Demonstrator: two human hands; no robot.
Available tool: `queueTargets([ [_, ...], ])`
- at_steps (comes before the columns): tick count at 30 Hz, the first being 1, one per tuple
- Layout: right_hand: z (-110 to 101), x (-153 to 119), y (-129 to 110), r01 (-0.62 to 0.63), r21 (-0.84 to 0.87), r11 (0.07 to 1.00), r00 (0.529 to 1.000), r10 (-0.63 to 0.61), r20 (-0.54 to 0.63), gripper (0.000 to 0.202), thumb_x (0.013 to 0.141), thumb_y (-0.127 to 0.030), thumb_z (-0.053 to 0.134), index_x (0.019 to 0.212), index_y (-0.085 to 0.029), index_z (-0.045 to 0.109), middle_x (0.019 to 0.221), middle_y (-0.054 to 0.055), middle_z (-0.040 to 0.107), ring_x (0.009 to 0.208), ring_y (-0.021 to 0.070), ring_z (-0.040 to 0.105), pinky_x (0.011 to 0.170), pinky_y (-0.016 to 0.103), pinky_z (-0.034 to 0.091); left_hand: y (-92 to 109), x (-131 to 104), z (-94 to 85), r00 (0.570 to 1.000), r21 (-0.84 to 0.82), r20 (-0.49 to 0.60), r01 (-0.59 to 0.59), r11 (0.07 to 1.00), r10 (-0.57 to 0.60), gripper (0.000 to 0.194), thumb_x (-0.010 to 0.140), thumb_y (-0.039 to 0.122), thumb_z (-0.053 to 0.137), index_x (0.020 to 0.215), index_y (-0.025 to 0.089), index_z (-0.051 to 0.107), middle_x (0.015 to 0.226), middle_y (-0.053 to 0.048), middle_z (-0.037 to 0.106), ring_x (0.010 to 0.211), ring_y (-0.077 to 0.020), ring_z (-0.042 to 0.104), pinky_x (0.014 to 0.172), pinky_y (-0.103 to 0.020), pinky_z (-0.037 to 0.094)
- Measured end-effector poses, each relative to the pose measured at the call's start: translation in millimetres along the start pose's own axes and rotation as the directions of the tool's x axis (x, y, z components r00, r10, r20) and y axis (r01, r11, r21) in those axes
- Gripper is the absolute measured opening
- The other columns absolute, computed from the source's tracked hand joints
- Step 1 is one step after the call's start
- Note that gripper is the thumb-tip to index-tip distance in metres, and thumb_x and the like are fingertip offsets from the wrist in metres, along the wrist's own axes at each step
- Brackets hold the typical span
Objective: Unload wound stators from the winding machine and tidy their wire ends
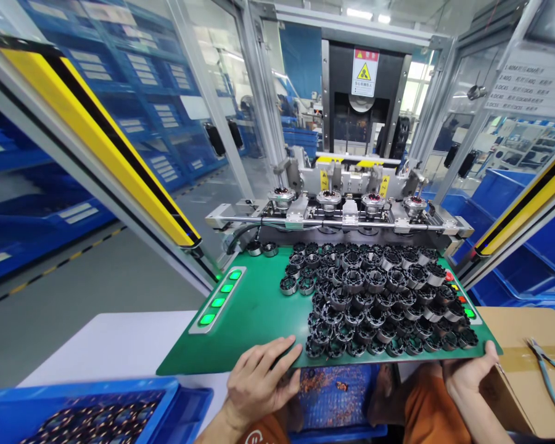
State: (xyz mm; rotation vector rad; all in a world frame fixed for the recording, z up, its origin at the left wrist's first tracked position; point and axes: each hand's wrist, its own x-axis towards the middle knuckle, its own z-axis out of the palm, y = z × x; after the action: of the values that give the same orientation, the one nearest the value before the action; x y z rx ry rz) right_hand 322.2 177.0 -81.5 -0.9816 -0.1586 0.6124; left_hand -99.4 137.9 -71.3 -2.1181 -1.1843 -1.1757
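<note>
Head view: left hand (264, 377) loosely open at green board (254, 314) front edge; right hand (470, 374) at right corner, grip unclear; metal rings (353, 280) piled on board's middle and right.

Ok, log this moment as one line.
left hand: at green worktop's front edge | right hand: at its right front corner | black-toothed rings: clustered on top | pliers: on cardboard

Your left hand (263, 379) lies on the near edge of the green bench (254, 320), fingers spread, and your right hand (470, 373) is at its near right corner. Between them, black-and-silver rings (374, 279) crowd the bench's right side, stacked in places. Four lit green buttons (218, 303) line the left edge.
</note>
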Motion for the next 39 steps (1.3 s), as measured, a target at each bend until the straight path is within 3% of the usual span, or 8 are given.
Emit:
queueTargets([
  [16, -3.8, 5.8, 3.0, -0.006, 0.024, 1.0, 1.0, 0.006, 0.009, 0.064, 0.087, -0.062, 0.049, 0.135, -0.022, 0.063, 0.127, 0.005, 0.073, 0.117, 0.0283, 0.068, 0.104, 0.053, 0.057, 0.0, -0.9, 2.2, 1.0, -0.005, -0.015, 0.0, 1.0, 0.0, 0.019, 0.098, 0.032, 0.061, 0.111, 0.027, 0.075, 0.108, -0.002, 0.08, 0.095, -0.0198, 0.071, 0.089, -0.036, 0.048],
  [39, -5.2, 7.0, 4.1, 0.003, 0.002, 1.0, 1.0, -0.004, 0.021, 0.063, 0.084, -0.065, 0.049, 0.127, -0.023, 0.069, 0.13, 0.006, 0.072, 0.12, 0.03, 0.067, 0.103, 0.055, 0.058, 0.8, 0.2, 0.3, 1.0, -0.008, -0.007, -0.003, 1.0, 0.003, 0.02, 0.099, 0.032, 0.061, 0.111, 0.026, 0.075, 0.108, -0.002, 0.08, 0.095, -0.0202, 0.071, 0.087, -0.037, 0.048],
])
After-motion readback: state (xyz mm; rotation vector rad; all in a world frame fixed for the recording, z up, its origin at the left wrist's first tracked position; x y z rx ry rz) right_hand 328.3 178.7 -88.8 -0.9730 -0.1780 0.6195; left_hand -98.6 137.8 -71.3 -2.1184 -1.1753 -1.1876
